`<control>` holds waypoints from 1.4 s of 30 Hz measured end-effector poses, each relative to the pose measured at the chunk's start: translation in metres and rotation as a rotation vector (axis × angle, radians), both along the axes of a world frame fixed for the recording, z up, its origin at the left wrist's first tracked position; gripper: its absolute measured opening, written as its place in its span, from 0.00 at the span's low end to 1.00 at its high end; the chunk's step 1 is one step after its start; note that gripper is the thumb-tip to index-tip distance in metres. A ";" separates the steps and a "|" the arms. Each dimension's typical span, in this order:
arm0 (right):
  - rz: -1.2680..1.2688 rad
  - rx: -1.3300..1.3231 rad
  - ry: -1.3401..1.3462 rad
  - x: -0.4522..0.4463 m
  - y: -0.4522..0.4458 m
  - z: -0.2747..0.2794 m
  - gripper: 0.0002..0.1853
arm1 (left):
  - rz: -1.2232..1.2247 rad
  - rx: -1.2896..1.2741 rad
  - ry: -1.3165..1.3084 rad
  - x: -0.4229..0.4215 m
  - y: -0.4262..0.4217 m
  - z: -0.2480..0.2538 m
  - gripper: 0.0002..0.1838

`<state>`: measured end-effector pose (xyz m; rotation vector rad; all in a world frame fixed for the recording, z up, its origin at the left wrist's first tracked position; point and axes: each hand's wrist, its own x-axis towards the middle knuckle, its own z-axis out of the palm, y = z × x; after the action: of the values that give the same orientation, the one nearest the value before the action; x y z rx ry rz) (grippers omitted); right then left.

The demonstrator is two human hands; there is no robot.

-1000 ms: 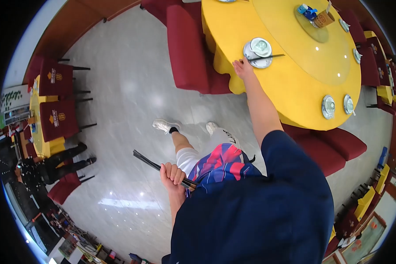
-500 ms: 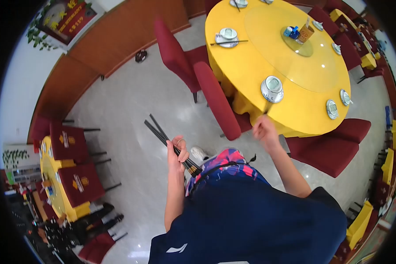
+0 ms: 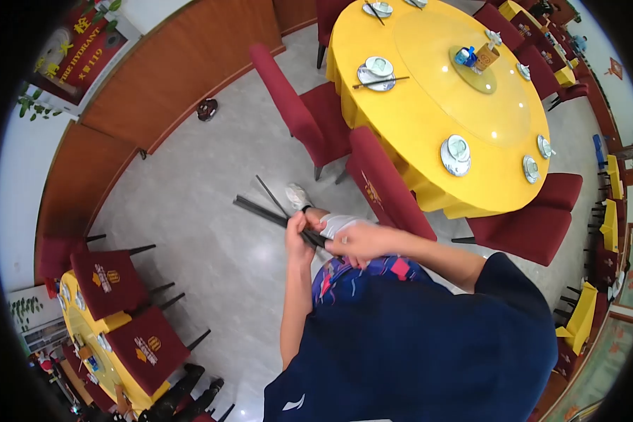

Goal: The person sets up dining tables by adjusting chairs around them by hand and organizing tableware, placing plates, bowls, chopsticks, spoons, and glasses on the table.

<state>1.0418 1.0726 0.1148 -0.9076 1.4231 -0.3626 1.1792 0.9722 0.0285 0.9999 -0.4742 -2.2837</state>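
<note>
The left hand (image 3: 299, 238) wraps round a bunch of dark chopsticks (image 3: 260, 211) by the tummy. The right hand (image 3: 356, 241) bends its fingers at their near end; I can't tell if it grips. Sticks (image 3: 401, 79) already lie on two far plates (image 3: 363, 75); the near plate (image 3: 457, 169) has none. Its bowl (image 3: 451, 150) holds a clear cup (image 3: 458, 148).
</note>
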 end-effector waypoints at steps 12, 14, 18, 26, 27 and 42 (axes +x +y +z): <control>-1.809 0.108 -0.486 -0.354 -0.287 -0.260 0.40 | -0.046 -0.034 0.321 0.040 -0.262 0.022 0.23; -1.889 0.030 -0.451 -0.369 -0.297 -0.291 0.36 | -0.036 -0.027 0.309 0.034 -0.303 0.037 0.23; -2.081 0.070 -0.215 -0.384 -0.323 -0.304 0.27 | -0.101 -0.165 0.320 0.015 -0.373 0.044 0.26; -2.494 -0.231 -0.116 -0.376 -0.291 -0.300 0.19 | -0.232 0.123 0.217 -0.075 -0.491 0.022 0.27; -2.483 -0.330 -0.033 -0.363 -0.287 -0.284 0.18 | -0.332 0.169 0.297 -0.085 -0.514 0.017 0.27; -0.979 -0.550 0.219 -0.144 -0.711 -0.032 0.15 | -0.756 -0.288 0.255 -0.278 -0.784 0.010 0.28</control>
<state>0.8976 0.3615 0.0829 -0.6130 1.9548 -1.4752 0.9010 0.1881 0.0382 0.3996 -1.1835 -2.8164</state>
